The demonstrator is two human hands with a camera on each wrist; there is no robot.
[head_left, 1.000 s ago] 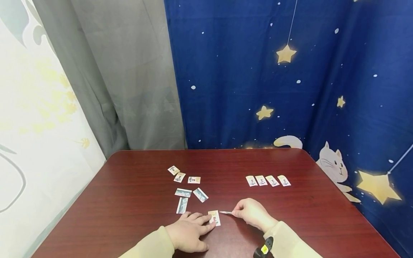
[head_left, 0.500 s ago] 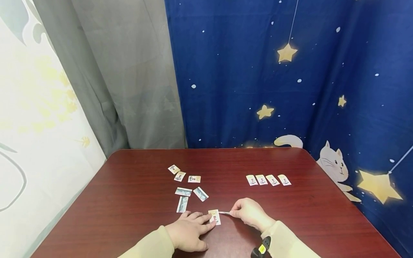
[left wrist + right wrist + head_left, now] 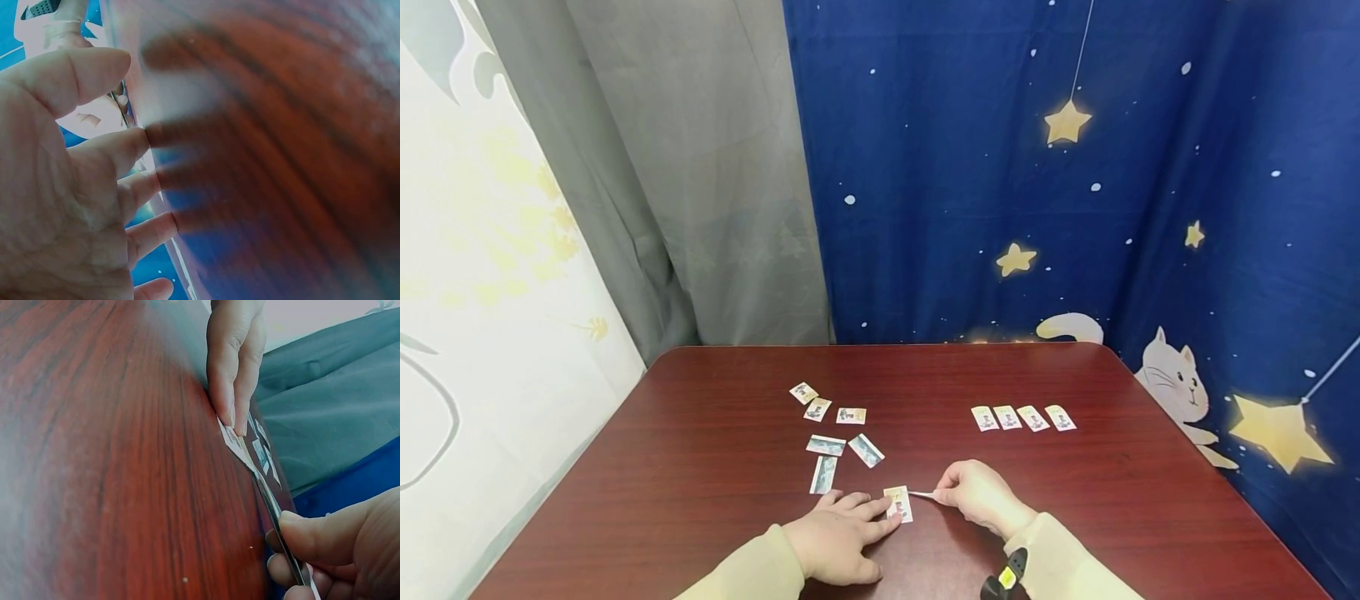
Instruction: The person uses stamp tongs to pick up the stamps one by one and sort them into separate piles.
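My left hand (image 3: 833,540) lies spread on the table, its index and middle fingertips over the left side of a small picture card (image 3: 899,493). In the left wrist view, the palm (image 3: 56,206) and nearly straight fingers show. My right hand (image 3: 983,497) pinches a slim pair of tweezers (image 3: 274,509) between thumb and fingers. The tweezers point left, their tips right at the card's right edge. In the right wrist view, that card (image 3: 232,445) rises a little toward the tips, while two left fingers (image 3: 230,369) press its far part.
Three blue-grey cards (image 3: 867,451) lie beyond my left hand, with three yellowish cards (image 3: 852,416) farther back. At the right, several upright cards (image 3: 1009,417) form a row. The dark red table (image 3: 722,467) ends at a blue star-print curtain (image 3: 955,208) and a grey one (image 3: 737,208).
The tweezers have shifted slightly left, their tips now at the card's edge where a small gap showed before. My left hand has stayed in place.
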